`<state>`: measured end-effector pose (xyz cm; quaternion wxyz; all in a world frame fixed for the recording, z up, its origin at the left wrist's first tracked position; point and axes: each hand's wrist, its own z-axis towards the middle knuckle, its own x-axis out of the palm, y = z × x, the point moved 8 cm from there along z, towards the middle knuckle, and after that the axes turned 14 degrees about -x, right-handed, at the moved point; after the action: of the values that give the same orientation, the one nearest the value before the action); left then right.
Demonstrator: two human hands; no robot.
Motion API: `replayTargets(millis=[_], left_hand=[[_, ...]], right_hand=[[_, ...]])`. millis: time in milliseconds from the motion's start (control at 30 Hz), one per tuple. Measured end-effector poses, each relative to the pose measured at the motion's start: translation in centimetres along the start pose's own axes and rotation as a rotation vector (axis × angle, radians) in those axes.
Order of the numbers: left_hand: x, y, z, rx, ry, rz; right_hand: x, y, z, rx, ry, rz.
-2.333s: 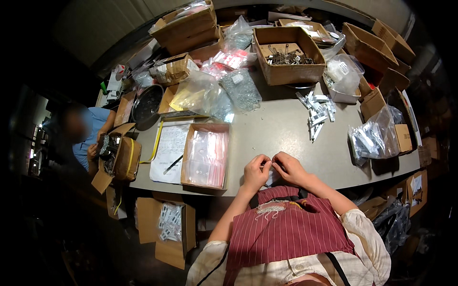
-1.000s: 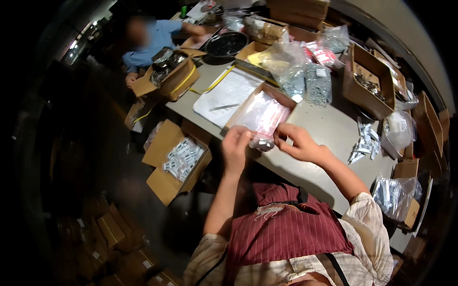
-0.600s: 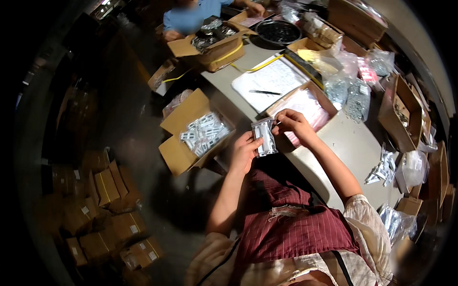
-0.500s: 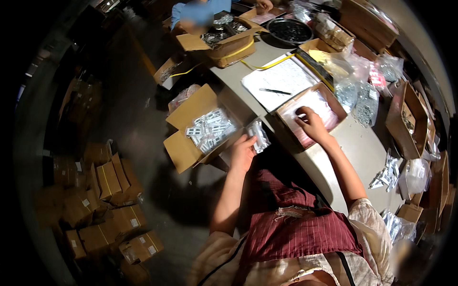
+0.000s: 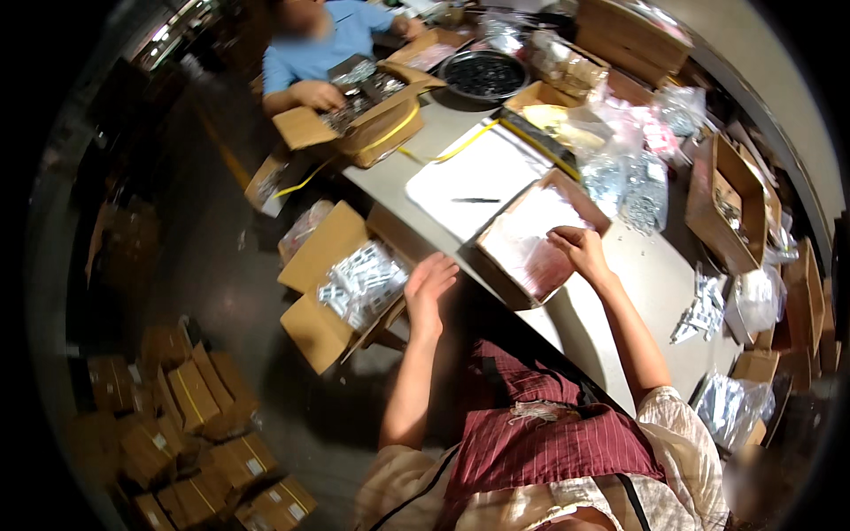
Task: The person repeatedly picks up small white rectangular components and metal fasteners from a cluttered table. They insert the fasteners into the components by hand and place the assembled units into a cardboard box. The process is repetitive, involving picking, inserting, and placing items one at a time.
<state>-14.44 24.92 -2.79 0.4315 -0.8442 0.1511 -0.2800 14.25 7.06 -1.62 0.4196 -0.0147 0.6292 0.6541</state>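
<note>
My left hand (image 5: 431,288) hangs empty beside the open carton (image 5: 305,343) on the left, its fingers stretched out. That carton holds a heap of small clear bags (image 5: 363,283) with silver metal parts inside. My right hand (image 5: 582,254) reaches over a shallow cardboard box (image 5: 595,212) at the table edge. Flat, clear and pinkish plastic bags (image 5: 531,237) fill this box. Thumb and fingers of my right hand are pinched together at the bags, apparently on the edge of one; the fingertips show only in part.
On the table (image 5: 381,181) lie paper sheets (image 5: 443,181) with a pen (image 5: 475,200), a black bowl (image 5: 484,75) of dark parts and loose metal pieces (image 5: 702,310). A co-worker's hand (image 5: 319,95) is at another carton (image 5: 381,133). Closed cartons (image 5: 190,394) stack on the floor.
The small bag of metal parts has left my left hand, which has opened near the carton. My right hand has closed its fingers at the plastic bags. The view has shifted.
</note>
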Motion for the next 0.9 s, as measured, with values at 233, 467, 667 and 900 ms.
replayTargets(millis=[233,467,667,900], left_hand=[[15.5,-2.6,-3.6,0.757,0.058,0.879],[24.6,3.0,-7.0,1.049,0.434,1.312],[24.5,7.0,-6.4,0.918,0.581,1.244],[25.5,9.8,-8.5,0.759,0.706,1.138]], right_hand=[[-4.6,1.5,-3.3,0.074,-0.288,0.592],[-3.9,-1.6,-10.1,0.238,-0.141,0.567],[-13.2,-9.6,-13.9,0.202,-0.453,-0.265],[-18.1,-13.6,-11.2,-0.013,-0.369,-0.577]])
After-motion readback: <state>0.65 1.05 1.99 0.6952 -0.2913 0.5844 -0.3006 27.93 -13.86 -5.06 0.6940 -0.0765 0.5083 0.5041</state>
